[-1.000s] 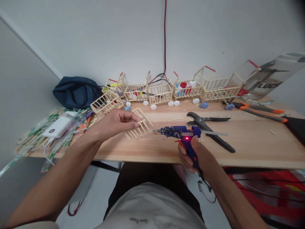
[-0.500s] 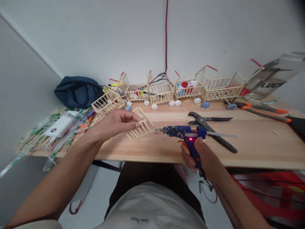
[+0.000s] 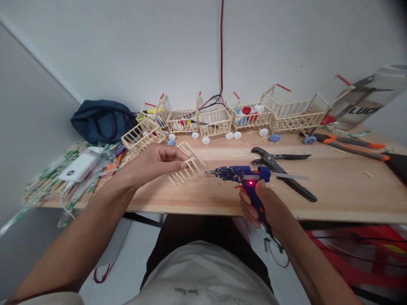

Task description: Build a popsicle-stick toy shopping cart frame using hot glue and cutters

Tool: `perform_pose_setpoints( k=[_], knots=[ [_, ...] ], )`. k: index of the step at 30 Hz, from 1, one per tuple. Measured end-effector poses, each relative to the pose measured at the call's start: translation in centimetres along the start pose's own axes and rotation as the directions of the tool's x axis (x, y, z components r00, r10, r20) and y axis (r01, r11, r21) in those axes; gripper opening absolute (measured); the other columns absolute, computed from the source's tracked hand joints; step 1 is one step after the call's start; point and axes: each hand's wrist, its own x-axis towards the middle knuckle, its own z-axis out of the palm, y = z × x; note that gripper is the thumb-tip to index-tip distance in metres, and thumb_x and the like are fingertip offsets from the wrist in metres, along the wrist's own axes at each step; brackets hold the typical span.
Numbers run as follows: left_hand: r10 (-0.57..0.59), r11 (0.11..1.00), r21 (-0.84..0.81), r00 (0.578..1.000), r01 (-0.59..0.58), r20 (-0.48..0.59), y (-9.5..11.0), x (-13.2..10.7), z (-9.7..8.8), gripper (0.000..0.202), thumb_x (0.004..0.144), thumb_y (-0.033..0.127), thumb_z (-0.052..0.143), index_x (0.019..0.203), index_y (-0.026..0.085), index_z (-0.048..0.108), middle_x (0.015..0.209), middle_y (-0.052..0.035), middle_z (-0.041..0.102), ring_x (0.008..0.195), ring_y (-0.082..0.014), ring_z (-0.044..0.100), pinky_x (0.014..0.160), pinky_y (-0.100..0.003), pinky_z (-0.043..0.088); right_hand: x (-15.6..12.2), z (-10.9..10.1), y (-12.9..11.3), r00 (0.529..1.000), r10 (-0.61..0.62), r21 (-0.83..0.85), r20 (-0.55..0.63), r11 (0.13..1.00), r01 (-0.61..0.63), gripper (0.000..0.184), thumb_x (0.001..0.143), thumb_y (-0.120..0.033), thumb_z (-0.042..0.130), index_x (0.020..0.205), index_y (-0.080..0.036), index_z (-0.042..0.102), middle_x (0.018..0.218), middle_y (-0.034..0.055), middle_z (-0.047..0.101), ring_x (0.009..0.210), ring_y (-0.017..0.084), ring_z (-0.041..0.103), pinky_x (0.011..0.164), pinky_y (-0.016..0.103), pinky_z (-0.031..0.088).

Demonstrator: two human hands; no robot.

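Between its thumb and fingers, my left hand (image 3: 155,163) pinches a small slatted frame of thin wooden sticks (image 3: 190,169), tilted above the table. My right hand (image 3: 265,207) is wrapped round the handle of a blue hot glue gun (image 3: 233,173), whose red light glows. Its nozzle points left, right by the frame's right edge; whether the two touch I cannot tell. Dark and pale bits cling to the gun's barrel, and a clear glue stick (image 3: 292,176) sticks out of its back. Behind it lie black-handled pliers (image 3: 270,159).
Several miniature stick shopping carts (image 3: 216,123) with bottle-cap wheels line the wall, near a blue pouch (image 3: 101,120). At left are a white power bank (image 3: 79,165) and wrapped sticks (image 3: 47,173). Orange-handled pliers (image 3: 356,146) and a clear container (image 3: 365,99) stand at right on the wooden table (image 3: 343,186).
My right hand has brought the glue gun slightly left, so its nozzle is nearer the stick frame. My left hand and the frame have hardly moved.
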Motion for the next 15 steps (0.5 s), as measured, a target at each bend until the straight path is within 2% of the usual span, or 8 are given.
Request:
perform_pose_setpoints(
  k=[7,15],
  knots=[
    [-0.005,1.0,0.003,1.0,0.005,-0.006,0.13,-0.09,0.06,0.024,0.072,0.036,0.076,0.086,0.015,0.075,0.081,-0.0038,0.074,0.069,-0.0114,0.065,0.065,-0.019,0.05,-0.02,0.27,0.06,1.0,-0.005,0.032,-0.011,0.999,0.005,0.054,0.086,-0.069,0.042,0.063,-0.02,0.048,0.045,-0.0038,0.039,0.034,0.008,0.034,0.036,0.024,0.02],
    [-0.002,1.0,0.014,1.0,0.002,-0.013,0.03,-0.09,0.02,0.027,0.072,0.038,0.075,0.087,0.015,0.075,0.081,-0.0045,0.074,0.069,-0.0122,0.065,0.063,-0.02,0.051,0.28,-0.07,0.65,1.0,-0.017,0.002,-0.01,1.0,0.017,0.059,0.086,-0.074,0.035,0.063,-0.021,0.044,0.042,-0.0047,0.04,0.032,0.008,0.032,0.034,0.022,0.027]
  ],
)
